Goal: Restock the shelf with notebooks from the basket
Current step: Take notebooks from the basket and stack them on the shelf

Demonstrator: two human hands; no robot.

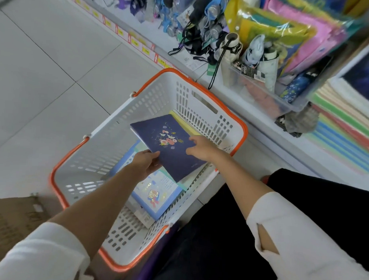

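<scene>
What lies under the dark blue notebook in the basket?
The left hand and right hand hold the dark blue notebook over a light blue notebook; a yellow notebook shows at its far edge. The cover hides whatever else lies beneath, inside the basket.

Navy notebook (pixel 168 144), floral print; white basket (pixel 126 114), orange rim; pale-blue notebook (pixel 156 196); rainbow-striped paper stack (pixel 345 133).

The fingers of your left hand (pixel 145 162) vanish under the navy notebook (pixel 168 145), which covers parts of the notebooks (pixel 156 193) below; the price labels (pixel 147 49) blur beyond reading
</scene>
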